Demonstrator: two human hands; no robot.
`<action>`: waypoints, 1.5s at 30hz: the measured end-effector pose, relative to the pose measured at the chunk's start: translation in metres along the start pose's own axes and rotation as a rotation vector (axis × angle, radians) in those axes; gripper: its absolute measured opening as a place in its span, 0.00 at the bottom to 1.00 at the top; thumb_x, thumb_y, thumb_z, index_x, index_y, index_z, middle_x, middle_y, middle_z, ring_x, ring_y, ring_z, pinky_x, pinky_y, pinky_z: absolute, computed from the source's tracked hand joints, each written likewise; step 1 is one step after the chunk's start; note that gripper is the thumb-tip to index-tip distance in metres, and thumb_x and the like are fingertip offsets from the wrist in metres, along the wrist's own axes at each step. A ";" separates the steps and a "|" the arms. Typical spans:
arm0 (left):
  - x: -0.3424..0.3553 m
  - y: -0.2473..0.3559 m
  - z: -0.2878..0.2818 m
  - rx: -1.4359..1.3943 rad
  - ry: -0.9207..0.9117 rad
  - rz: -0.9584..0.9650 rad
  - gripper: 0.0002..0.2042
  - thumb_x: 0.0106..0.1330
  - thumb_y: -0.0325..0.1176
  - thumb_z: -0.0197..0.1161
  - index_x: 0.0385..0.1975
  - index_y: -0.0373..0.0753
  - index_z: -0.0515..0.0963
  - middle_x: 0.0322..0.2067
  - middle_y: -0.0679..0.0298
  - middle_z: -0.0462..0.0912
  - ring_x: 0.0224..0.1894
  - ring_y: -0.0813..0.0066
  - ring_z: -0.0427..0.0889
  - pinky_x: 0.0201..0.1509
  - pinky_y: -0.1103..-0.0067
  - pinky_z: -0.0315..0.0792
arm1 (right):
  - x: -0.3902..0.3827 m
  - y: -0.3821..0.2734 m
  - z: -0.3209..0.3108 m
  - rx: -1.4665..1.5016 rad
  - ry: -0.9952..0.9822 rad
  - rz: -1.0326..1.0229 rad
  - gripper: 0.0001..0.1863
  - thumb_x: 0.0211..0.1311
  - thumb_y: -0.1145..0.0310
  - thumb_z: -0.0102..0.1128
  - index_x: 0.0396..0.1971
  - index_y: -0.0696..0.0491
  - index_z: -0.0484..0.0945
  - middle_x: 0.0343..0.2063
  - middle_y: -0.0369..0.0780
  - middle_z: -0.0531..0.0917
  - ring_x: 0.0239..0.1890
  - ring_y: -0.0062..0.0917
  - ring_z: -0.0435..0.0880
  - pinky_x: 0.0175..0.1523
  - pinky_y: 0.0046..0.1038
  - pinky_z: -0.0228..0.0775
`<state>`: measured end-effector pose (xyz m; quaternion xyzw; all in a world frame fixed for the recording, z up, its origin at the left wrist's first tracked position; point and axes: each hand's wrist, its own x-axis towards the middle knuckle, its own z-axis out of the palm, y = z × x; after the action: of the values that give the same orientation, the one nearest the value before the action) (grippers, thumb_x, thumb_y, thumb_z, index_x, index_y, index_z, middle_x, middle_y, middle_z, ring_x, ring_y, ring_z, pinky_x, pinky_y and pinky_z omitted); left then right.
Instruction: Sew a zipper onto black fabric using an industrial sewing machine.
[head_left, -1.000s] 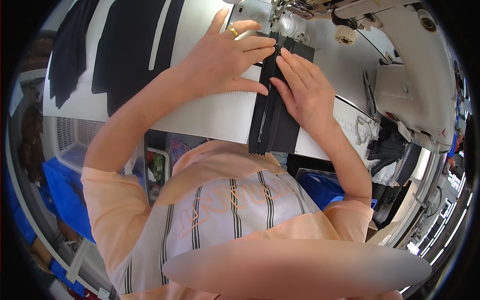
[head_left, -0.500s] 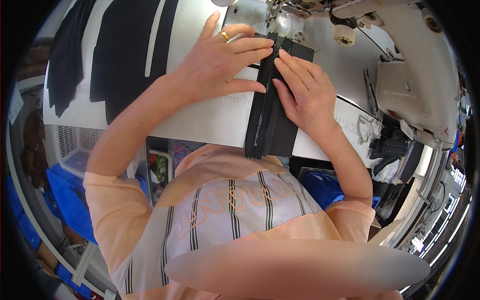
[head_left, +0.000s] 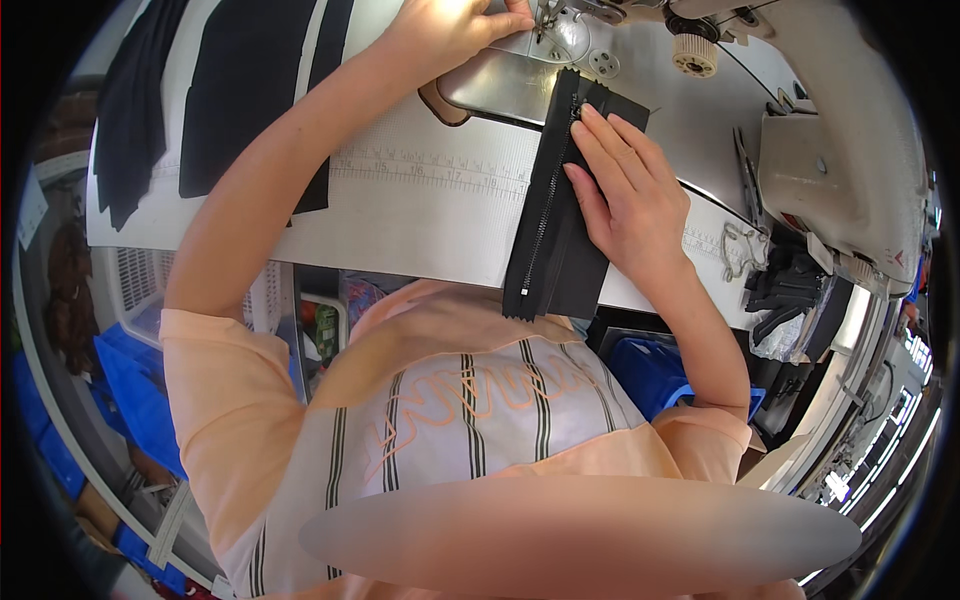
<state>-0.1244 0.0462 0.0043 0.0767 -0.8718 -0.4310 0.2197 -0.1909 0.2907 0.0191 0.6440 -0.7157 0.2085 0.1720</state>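
Note:
A black zipper [head_left: 543,225] with metal teeth lies lengthwise along a black fabric strip [head_left: 580,275], stretching from the sewing machine's metal bed to the table's near edge. My right hand [head_left: 638,205] rests flat on the strip, its fingers stretched toward the zipper's far end. Up at the machine's needle area, my left hand [head_left: 455,32] has thumb and fingertips pressed together beside the presser foot [head_left: 545,22]. Whatever lies between those fingertips is too small to make out, and part of this hand is cut off by the top edge.
The sewing machine [head_left: 835,160] stands at the right, with scissors [head_left: 745,175] beside it. Black cut pieces [head_left: 245,100] lie at the left on the white ruled table [head_left: 430,225]. A metal chain [head_left: 740,252] and black bundles [head_left: 785,290] sit at right; blue bins [head_left: 645,375] are below.
My left hand has left the zipper and moved up to the needle area, closing its fingertips. The zipper and strip have shifted slightly right, with my right hand still on them.

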 end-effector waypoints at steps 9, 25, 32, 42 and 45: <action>0.024 -0.018 -0.008 0.019 -0.019 -0.061 0.08 0.64 0.30 0.64 0.38 0.36 0.76 0.38 0.62 0.78 0.45 0.69 0.75 0.52 0.72 0.68 | -0.005 -0.001 0.000 -0.013 0.012 0.016 0.19 0.49 0.69 0.71 0.44 0.54 0.83 0.48 0.37 0.84 0.48 0.31 0.82 0.50 0.29 0.76; -0.016 0.002 -0.012 0.635 -0.064 0.396 0.15 0.66 0.35 0.62 0.50 0.42 0.79 0.52 0.68 0.79 0.60 0.68 0.71 0.66 0.68 0.59 | -0.005 -0.001 -0.001 -0.019 0.013 0.017 0.18 0.50 0.70 0.71 0.44 0.55 0.82 0.47 0.38 0.84 0.48 0.31 0.82 0.51 0.29 0.75; -0.057 0.047 -0.026 0.365 -0.323 -0.166 0.12 0.64 0.35 0.64 0.46 0.41 0.81 0.49 0.65 0.83 0.53 0.66 0.79 0.62 0.69 0.65 | -0.004 0.000 0.000 -0.037 0.006 0.008 0.18 0.51 0.70 0.70 0.44 0.55 0.82 0.47 0.38 0.84 0.48 0.31 0.82 0.51 0.29 0.75; -0.002 0.017 0.019 0.265 0.133 -0.107 0.20 0.54 0.43 0.71 0.35 0.30 0.79 0.30 0.49 0.81 0.34 0.56 0.83 0.38 0.68 0.77 | -0.004 -0.001 0.000 -0.030 0.018 -0.004 0.17 0.51 0.69 0.70 0.43 0.55 0.82 0.47 0.38 0.84 0.48 0.31 0.82 0.51 0.30 0.75; -0.011 0.008 0.001 0.340 0.048 0.123 0.18 0.55 0.40 0.70 0.34 0.30 0.79 0.29 0.50 0.79 0.32 0.55 0.81 0.38 0.68 0.76 | -0.004 -0.001 0.000 -0.023 0.024 -0.001 0.18 0.51 0.69 0.70 0.43 0.55 0.82 0.47 0.38 0.84 0.48 0.32 0.82 0.51 0.30 0.75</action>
<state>-0.1147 0.0552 0.0065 0.0696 -0.9296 -0.2614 0.2504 -0.1897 0.2942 0.0165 0.6399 -0.7155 0.2079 0.1881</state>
